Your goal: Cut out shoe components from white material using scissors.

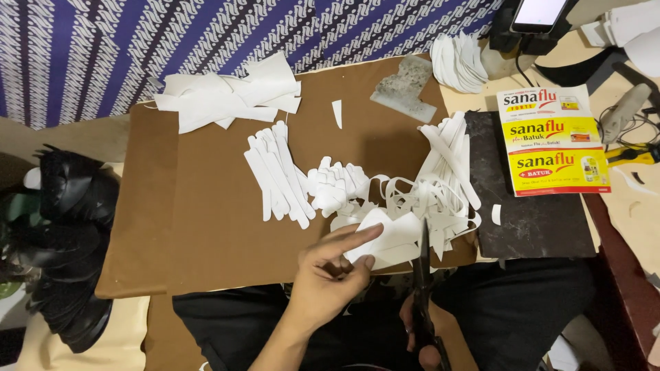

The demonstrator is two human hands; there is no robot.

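Note:
My left hand (330, 271) pinches a white sheet piece (388, 237) at the near edge of a brown board (206, 220). My right hand (423, 336), low in the view and mostly hidden, grips black scissors (423, 275) whose blades point up into the white piece. Beyond it lie a row of long white strips (278, 178), a heap of small cut white shapes (337, 185) and a tangle of curled white offcuts (440, 178).
Larger white scraps (227, 96) sit at the board's far left. A dark slab (529, 213) lies to the right, with a yellow, red and white box (553, 141) behind it. Stacked white pieces (457, 62), a glue gun (622, 113) and black shiny material (65, 240) surround the board.

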